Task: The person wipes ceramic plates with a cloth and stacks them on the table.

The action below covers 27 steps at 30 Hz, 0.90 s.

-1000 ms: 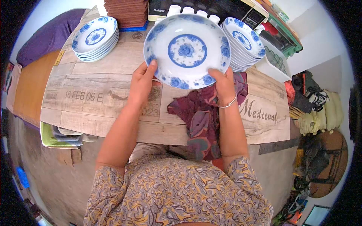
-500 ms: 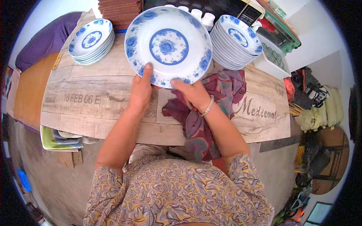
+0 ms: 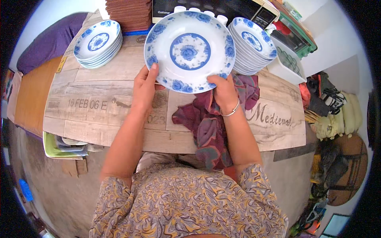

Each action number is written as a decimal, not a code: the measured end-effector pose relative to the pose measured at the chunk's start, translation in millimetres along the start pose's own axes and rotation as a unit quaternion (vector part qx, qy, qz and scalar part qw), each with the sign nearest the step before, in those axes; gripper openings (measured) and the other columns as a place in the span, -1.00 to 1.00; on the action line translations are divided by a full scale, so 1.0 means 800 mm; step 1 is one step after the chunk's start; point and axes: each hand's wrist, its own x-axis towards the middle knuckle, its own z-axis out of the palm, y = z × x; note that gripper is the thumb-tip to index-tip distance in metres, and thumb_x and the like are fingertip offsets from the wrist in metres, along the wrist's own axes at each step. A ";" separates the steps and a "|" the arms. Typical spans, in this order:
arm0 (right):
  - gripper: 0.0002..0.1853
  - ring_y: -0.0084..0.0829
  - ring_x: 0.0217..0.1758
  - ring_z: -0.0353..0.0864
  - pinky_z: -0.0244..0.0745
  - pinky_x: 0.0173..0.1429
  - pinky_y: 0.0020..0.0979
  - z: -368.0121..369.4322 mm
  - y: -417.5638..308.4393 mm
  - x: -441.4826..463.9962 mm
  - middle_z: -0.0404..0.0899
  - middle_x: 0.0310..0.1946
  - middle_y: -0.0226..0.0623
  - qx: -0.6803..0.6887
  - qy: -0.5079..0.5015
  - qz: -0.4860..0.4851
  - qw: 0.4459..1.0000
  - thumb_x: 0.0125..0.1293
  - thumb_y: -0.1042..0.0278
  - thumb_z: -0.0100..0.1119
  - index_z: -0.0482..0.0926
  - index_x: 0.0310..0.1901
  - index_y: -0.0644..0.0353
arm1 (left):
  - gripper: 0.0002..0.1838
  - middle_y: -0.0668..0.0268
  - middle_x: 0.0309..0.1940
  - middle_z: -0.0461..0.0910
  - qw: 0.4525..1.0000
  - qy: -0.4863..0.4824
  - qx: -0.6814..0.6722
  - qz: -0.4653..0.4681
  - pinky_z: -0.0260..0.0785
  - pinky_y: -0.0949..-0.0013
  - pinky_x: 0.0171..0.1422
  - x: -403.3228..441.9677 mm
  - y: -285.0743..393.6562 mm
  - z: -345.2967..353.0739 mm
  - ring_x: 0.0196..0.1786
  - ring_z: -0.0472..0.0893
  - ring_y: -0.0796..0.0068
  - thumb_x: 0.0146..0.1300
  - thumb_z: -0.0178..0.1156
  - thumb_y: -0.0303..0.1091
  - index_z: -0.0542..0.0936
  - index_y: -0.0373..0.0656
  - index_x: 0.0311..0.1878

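Observation:
Raised and tilted toward me, a white plate [image 3: 190,75] with blue roses is gripped by its near rim. My left hand [image 3: 146,85] closes on its lower left edge, thumb on the face. At the lower right edge my right hand [image 3: 224,91] pinches the rim, thumb on top; its other fingers are partly hidden. Below that hand a dark maroon patterned cloth [image 3: 210,127] lies on the table and hangs over the front edge. A stack of matching plates [image 3: 252,47] rises to the right, partly behind the held plate. Another stack [image 3: 97,43] stands at the left.
The wood-look table [image 3: 83,119] spreads before me. At the back are folded brown cloths [image 3: 129,16], a black microwave [image 3: 234,8] and several white-capped bottles [image 3: 222,19]. On the right sits a white bin [image 3: 291,65]. A green-rimmed basket [image 3: 59,146] shows under the left front edge.
The plate has shifted right and slightly down, and turned in my hands. My right hand has moved to the right along the rim; my left hand stays on the lower left edge.

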 end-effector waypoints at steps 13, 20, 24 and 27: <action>-0.39 -0.40 0.13 0.35 0.23 0.21 -0.39 0.031 0.001 -0.016 0.38 0.06 -0.28 0.003 -0.133 0.042 0.990 0.02 0.51 0.19 0.23 0.16 0.29 | -0.67 0.36 -0.31 0.56 0.997 -0.022 -0.064 -0.046 0.41 0.51 -0.29 0.003 -0.015 -0.001 -0.33 0.53 0.62 0.28 0.02 -0.14 0.49 -0.24 -0.12; -0.47 -0.46 0.03 0.42 0.31 0.12 -0.43 0.027 0.016 -0.017 0.46 -0.03 -0.29 -0.020 -0.147 0.031 0.989 0.02 0.43 0.19 0.33 0.08 0.30 | -0.66 0.36 -0.31 0.56 0.983 -0.049 -0.136 -0.111 0.43 0.53 -0.28 -0.003 -0.011 0.007 -0.33 0.56 0.60 0.25 0.05 -0.11 0.47 -0.21 -0.12; -0.49 -0.37 0.05 0.44 0.30 0.16 -0.37 0.021 0.005 -0.011 0.46 -0.02 -0.24 0.123 -0.113 0.053 0.985 -0.01 0.50 0.09 0.33 0.07 0.33 | -0.64 0.38 -0.33 0.56 0.986 -0.082 -0.096 -0.108 0.41 0.55 -0.31 -0.006 0.001 0.005 -0.34 0.55 0.62 0.26 0.05 -0.08 0.47 -0.21 -0.11; -0.46 -0.33 0.09 0.42 0.29 0.20 -0.32 0.006 0.003 -0.002 0.44 0.02 -0.23 0.156 -0.109 0.063 0.980 -0.03 0.56 0.08 0.31 0.09 0.32 | -0.67 0.40 -0.35 0.56 0.993 -0.060 -0.077 -0.071 0.39 0.58 -0.34 -0.005 0.004 0.003 -0.37 0.53 0.66 0.28 0.01 -0.11 0.48 -0.19 -0.11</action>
